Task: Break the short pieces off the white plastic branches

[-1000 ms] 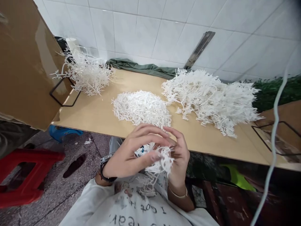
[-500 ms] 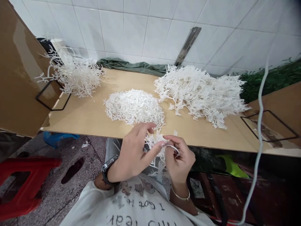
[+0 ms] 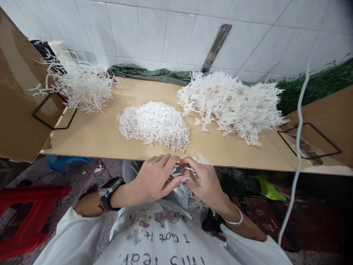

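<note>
Right hand [image 3: 205, 182] and left hand [image 3: 153, 178] meet just before the counter [image 3: 234, 156]: the right pinches white branching strands [image 3: 183, 190], presumably to steady them; the left curves over, fingers narrowed, its grip hidden. A short-stranded pile [image 3: 157, 123] lies just ahead, plausibly for easy reach; bushier heaps [image 3: 231, 103] flank it, farther ahead-left and ahead-right

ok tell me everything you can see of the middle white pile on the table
The middle white pile is a low, rounded mound of many short, thin, twig-like pieces, loosely heaped at all angles. They look like matte plastic; the left side seems slightly greyer. It rests on the brown, cardboard-like tabletop, near the front edge, between two larger white tangles. Its right edge comes close to the right-hand tangle; whether they touch is unclear. Neither hand appears to touch it.
</note>
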`<state>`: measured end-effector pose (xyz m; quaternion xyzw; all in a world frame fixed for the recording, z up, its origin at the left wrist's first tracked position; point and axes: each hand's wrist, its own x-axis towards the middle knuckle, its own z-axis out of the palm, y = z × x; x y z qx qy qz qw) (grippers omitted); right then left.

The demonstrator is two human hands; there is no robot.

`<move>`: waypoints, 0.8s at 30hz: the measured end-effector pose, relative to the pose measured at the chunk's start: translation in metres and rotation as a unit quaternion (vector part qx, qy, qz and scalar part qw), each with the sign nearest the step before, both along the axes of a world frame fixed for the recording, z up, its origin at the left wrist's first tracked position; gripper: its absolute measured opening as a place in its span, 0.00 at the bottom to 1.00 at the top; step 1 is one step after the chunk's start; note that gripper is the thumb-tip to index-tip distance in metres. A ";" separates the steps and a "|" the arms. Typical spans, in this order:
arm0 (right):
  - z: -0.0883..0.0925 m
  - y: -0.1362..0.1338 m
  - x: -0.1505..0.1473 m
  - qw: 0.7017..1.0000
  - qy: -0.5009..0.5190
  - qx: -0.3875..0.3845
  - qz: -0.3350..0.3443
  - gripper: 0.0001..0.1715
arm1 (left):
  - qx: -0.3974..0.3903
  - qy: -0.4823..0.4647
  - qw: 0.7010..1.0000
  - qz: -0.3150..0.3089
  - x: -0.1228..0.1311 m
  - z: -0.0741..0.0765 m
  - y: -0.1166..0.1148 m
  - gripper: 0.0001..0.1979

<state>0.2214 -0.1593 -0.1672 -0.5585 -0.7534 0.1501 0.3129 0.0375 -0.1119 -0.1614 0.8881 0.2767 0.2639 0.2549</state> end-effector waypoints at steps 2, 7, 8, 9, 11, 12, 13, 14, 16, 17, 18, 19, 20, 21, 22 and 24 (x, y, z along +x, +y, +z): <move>-0.011 0.000 -0.004 0.997 0.061 -0.009 -0.044 0.08 | -0.045 -0.050 0.998 0.016 0.002 -0.013 -0.005 0.20; -0.040 -0.001 -0.023 0.969 0.213 0.018 -0.121 0.10 | -0.156 -0.237 0.954 0.091 0.010 -0.042 -0.016 0.31; -0.044 -0.001 -0.029 0.964 0.235 0.020 -0.120 0.10 | -0.158 -0.239 0.954 0.090 0.012 -0.045 -0.018 0.27; -0.048 -0.002 -0.034 0.960 0.253 0.020 -0.119 0.10 | -0.157 -0.236 0.955 0.088 0.013 -0.046 -0.020 0.22; -0.052 -0.004 -0.044 0.955 0.277 0.002 -0.106 0.10 | -0.157 -0.225 0.958 0.085 0.013 -0.047 -0.022 0.14; -0.053 -0.006 -0.046 0.954 0.283 -0.013 -0.094 0.10 | -0.164 -0.222 0.957 0.093 0.011 -0.047 -0.022 0.13; -0.052 -0.008 -0.046 0.955 0.284 -0.033 -0.075 0.11 | -0.175 -0.222 0.953 0.106 0.009 -0.047 -0.021 0.12; -0.050 -0.009 -0.043 0.958 0.276 -0.058 -0.047 0.13 | -0.191 -0.224 0.947 0.126 0.007 -0.048 -0.020 0.12; -0.044 -0.010 -0.031 0.965 0.239 -0.103 0.030 0.14 | -0.245 -0.236 0.926 0.163 0.002 -0.050 -0.017 0.13; -0.040 -0.008 -0.024 0.967 0.219 -0.112 0.066 0.13 | -0.282 -0.244 0.912 0.169 0.000 -0.051 -0.016 0.15; -0.036 -0.006 -0.016 0.968 0.204 -0.109 0.094 0.13 | -0.321 -0.252 0.899 0.160 -0.002 -0.051 -0.015 0.16; -0.031 -0.002 -0.009 0.969 0.198 -0.095 0.110 0.13 | -0.355 -0.261 0.886 0.143 -0.003 -0.051 -0.014 0.18; -0.028 0.002 -0.003 0.970 0.199 -0.074 0.115 0.15 | -0.381 -0.271 0.875 0.122 -0.004 -0.050 -0.014 0.18; -0.024 0.007 0.001 0.971 0.204 -0.053 0.116 0.16 | -0.399 -0.279 0.867 0.102 -0.004 -0.048 -0.013 0.19; -0.021 0.013 0.002 0.970 0.207 -0.042 0.117 0.16 | -0.410 -0.284 0.862 0.085 -0.004 -0.047 -0.013 0.19; -0.016 0.023 -0.001 0.968 0.204 -0.054 0.134 0.17 | -0.428 -0.283 0.856 0.056 -0.004 -0.044 -0.014 0.20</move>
